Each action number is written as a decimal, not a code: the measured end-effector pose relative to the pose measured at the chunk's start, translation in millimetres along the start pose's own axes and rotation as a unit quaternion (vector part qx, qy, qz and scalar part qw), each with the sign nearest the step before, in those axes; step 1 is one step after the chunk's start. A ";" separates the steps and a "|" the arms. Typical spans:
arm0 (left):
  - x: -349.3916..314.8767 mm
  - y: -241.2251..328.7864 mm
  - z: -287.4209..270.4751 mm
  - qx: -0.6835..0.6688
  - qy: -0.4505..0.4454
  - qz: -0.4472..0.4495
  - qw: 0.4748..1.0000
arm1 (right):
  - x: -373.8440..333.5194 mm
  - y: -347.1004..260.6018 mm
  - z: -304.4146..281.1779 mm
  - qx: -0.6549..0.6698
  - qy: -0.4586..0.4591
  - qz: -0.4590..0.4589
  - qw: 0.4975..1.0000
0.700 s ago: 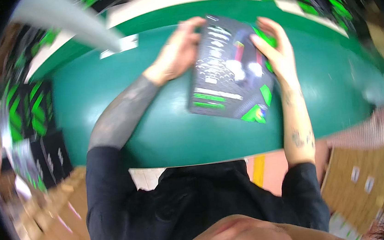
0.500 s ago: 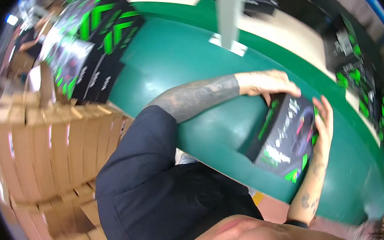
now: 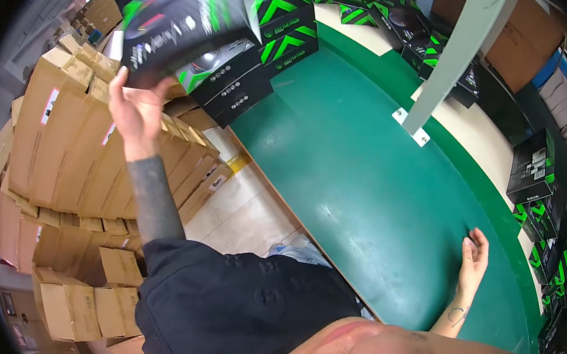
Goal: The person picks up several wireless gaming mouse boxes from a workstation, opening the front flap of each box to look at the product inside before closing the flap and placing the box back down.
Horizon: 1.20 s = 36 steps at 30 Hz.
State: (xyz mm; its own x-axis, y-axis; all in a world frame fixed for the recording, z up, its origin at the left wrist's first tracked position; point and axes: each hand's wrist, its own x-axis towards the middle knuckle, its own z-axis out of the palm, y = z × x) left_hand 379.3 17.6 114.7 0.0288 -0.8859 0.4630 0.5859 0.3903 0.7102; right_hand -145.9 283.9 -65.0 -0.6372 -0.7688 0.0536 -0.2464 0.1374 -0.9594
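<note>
My left hand (image 3: 136, 116) is stretched out to the far left, gripping the lower edge of a black box (image 3: 184, 29) with green markings and a printed picture. The box is held up, slightly blurred, at the stack of similar black boxes (image 3: 237, 89) on the table's far left end. Whether it touches the stack I cannot tell. My right hand (image 3: 474, 257) is at the right side of the green table (image 3: 358, 170), its fingers loosely bent and apart, with nothing in them.
Brown cartons (image 3: 76, 152) are piled beside the table on the left. A grey metal post (image 3: 465, 43) rises from the table's far side. Beyond the green rim runs a pale belt (image 3: 481, 134) with several black-and-green boxes (image 3: 532, 167) along it.
The black box has gone from between both hands on the right to the far left, carried by my left hand. My right hand has let go of it and stayed on the right.
</note>
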 end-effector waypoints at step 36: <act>309.9 -36.6 -239.5 0.876 0.123 0.033 0.465 | 6.1 -1.5 11.4 -0.187 0.137 -0.039 0.972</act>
State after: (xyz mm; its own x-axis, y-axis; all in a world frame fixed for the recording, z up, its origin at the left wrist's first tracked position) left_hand 560.7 -331.3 105.2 0.2183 -0.7751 0.5929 -0.9758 -0.1672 0.1406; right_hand -141.1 271.8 -66.4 -0.7641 -0.5976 0.2429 -0.5175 0.3429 -0.7840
